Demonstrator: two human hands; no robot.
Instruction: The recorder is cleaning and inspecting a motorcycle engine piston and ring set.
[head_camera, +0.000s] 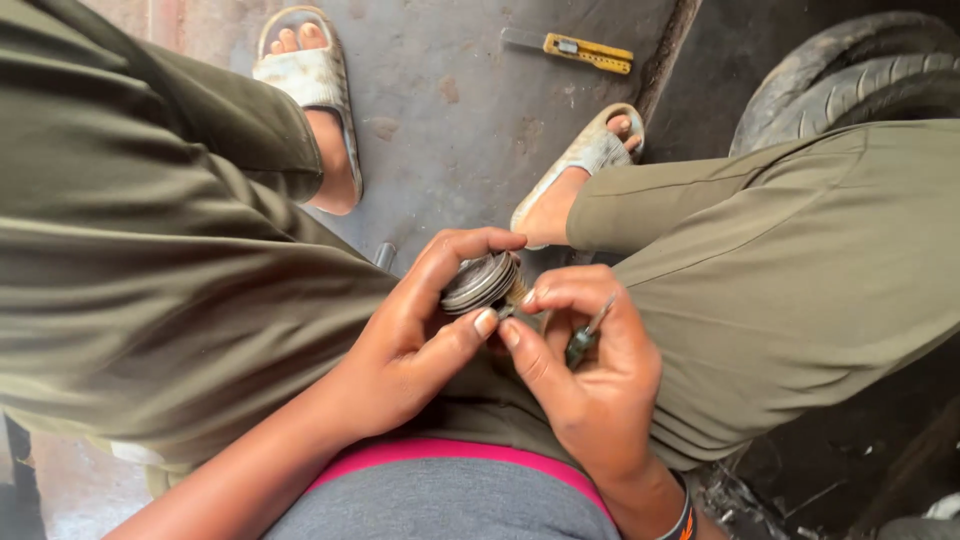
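My left hand (420, 320) grips a small round metal part (482, 281) with grooved rings, thumb and fingers wrapped around its rim. My right hand (585, 370) is closed on a thin screwdriver (590, 335) with a dark handle; the metal shaft shows above my fingers, and its tip is hidden. The fingertips of both hands meet beside the round part, above my lap between my knees in olive trousers.
My feet in pale sandals (315, 75) rest on a grey concrete floor (450, 110). A yellow utility knife (580, 50) lies on the floor further away. Stacked black tyres (850, 70) stand at the upper right. Dark debris lies at the lower right.
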